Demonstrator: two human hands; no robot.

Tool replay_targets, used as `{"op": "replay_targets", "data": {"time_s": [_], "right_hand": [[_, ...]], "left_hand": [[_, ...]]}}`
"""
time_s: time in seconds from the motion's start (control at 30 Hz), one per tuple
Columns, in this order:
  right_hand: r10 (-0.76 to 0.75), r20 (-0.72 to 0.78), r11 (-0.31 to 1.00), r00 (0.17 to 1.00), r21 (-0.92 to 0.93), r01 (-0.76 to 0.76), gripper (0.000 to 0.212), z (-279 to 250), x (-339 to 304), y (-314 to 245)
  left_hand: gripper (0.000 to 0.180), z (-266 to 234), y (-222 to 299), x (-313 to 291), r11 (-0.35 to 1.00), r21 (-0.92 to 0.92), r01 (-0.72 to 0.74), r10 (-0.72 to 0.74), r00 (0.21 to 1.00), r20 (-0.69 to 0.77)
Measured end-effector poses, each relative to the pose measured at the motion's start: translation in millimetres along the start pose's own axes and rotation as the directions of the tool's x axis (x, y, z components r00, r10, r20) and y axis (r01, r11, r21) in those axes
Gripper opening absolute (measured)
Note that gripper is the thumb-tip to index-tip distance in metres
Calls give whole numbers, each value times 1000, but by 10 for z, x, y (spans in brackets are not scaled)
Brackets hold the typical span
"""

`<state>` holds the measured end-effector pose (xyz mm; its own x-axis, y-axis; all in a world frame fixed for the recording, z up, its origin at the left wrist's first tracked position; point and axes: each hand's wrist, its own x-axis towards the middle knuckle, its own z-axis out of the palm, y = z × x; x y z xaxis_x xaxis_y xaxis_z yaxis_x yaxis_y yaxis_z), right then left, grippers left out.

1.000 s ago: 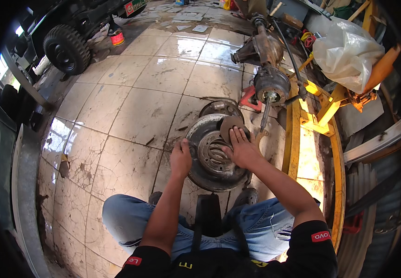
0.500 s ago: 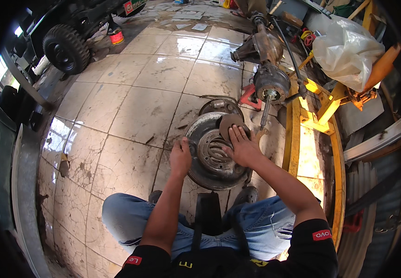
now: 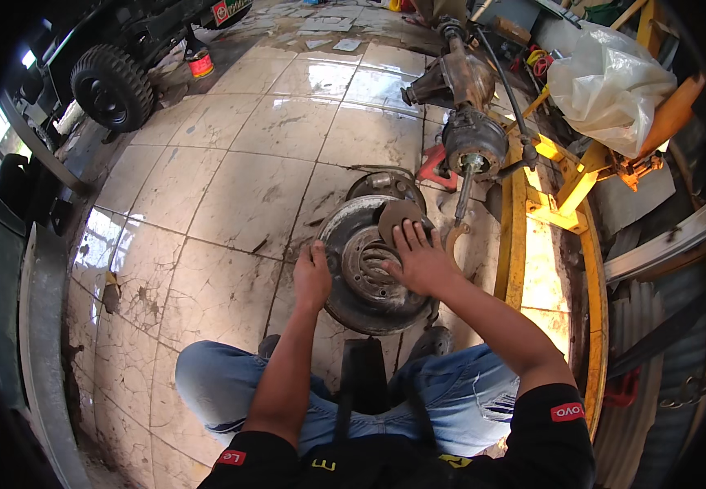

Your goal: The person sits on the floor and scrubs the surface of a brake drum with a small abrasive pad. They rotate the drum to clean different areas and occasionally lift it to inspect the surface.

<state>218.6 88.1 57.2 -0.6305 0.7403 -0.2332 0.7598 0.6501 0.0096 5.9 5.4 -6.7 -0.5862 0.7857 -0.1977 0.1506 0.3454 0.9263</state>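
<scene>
Between my feet lies a round, worn metal brake drum (image 3: 345, 303), dark around a lighter hub plate with bolt holes. My left hand (image 3: 312, 275) is closed on its left rim. On the drum's upper right, my right hand (image 3: 420, 257) lies flat with fingers spread, pressing a round brown disc (image 3: 399, 215) that looks like sandpaper. The palm and fingers cover the disc's lower right part. Just beyond the drum, a round brake backing plate (image 3: 386, 186) with curved parts sits on the floor.
A rusty axle housing (image 3: 471, 77) with a protruding shaft stands ahead right, by a red stand (image 3: 436, 167). A yellow metal frame (image 3: 516, 236) runs along my right, with a plastic bag (image 3: 610, 85) above. Far left are a vehicle tyre (image 3: 112, 88) and a red-yellow can (image 3: 200, 63).
My right hand and the brown disc have slid slightly left over the drum, uncovering a little of its right side. My left hand stays on the rim.
</scene>
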Motion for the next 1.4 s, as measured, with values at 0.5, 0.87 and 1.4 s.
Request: {"op": "replay_targets", "data": {"time_s": [0.5, 0.87, 1.4], "right_hand": [[-8, 20, 998, 1000, 60, 6, 79, -45, -32, 4], [-51, 6, 997, 999, 57, 50, 78, -70, 48, 84], [-33, -62, 995, 998, 90, 38, 79, 90, 22, 73]], "left_hand": [[71, 32, -88, -18, 999, 6, -31, 31, 999, -27], [55, -16, 95, -84, 997, 18, -73, 74, 995, -60], [61, 4, 88, -104, 996, 55, -73, 77, 994, -79]]}}
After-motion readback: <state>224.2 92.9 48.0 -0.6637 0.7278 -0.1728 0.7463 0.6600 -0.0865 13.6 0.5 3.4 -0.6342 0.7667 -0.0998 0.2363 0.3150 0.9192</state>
